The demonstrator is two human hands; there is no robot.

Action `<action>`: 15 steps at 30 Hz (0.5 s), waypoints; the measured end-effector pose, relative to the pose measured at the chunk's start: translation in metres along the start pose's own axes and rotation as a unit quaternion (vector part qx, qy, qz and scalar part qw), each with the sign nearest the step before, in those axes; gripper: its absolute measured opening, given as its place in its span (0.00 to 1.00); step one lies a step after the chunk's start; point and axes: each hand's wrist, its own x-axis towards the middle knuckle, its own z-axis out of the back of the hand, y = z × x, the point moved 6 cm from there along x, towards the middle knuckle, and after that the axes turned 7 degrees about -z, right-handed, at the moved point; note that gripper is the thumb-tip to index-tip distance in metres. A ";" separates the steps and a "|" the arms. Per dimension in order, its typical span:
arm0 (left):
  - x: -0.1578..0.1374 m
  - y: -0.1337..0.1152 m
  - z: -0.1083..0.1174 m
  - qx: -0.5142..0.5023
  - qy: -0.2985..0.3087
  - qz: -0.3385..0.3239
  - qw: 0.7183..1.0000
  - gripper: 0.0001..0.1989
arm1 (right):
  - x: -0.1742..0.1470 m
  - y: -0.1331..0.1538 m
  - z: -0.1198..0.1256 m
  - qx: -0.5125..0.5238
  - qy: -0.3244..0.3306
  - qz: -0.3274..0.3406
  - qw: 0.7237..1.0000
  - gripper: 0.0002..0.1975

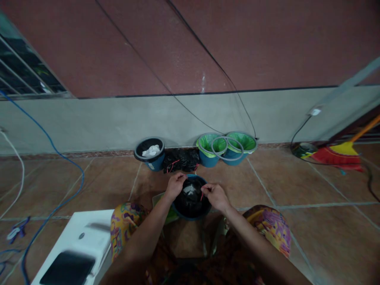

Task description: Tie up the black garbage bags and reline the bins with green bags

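Between my knees stands a small blue bin (190,219), lined with a black plastic bag (192,206). Something pale (190,191) shows in the bag; its kind is too blurred to make out. At the bin's upper left rim my left hand (175,186) is closed, its fingertips pinching the edge of the black bag. Over the right side of the opening my right hand (216,196) pinches a thin red string (202,194), which hangs down from the fingertips against the bag.
By the wall are a bin (154,163) with white waste, black bags (181,158) with red ties, and two green-lined bins (209,160) with loose grey rings (219,154) on top. A white box (86,221) bearing a dark tablet (67,269), a blue cable (55,140) and a broom (335,156) flank me.
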 end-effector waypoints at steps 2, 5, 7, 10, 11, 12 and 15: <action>0.004 -0.005 -0.002 -0.003 0.015 -0.009 1.000 0.12 | 0.004 0.003 -0.001 0.025 0.007 -0.004 1.000 0.12; 0.006 -0.001 -0.002 0.030 0.042 0.019 0.999 0.12 | 0.009 -0.001 -0.001 0.051 0.014 -0.048 0.997 0.12; 0.005 0.000 0.002 0.024 0.030 0.027 0.999 0.12 | 0.011 0.002 0.002 0.098 0.015 -0.044 0.994 0.13; 0.003 -0.002 0.009 0.022 0.021 0.025 0.999 0.12 | 0.010 0.011 0.007 0.188 0.031 -0.028 0.981 0.18; 0.002 -0.004 0.010 0.029 0.028 0.029 0.999 0.12 | 0.010 0.011 0.008 0.204 0.039 -0.045 0.977 0.19; 0.002 -0.006 0.011 0.032 0.033 0.032 0.998 0.12 | 0.010 0.011 0.008 0.216 0.046 -0.064 0.973 0.20; 0.003 -0.016 0.015 0.026 0.029 0.037 0.999 0.12 | 0.010 0.014 0.009 0.241 0.061 -0.073 0.966 0.19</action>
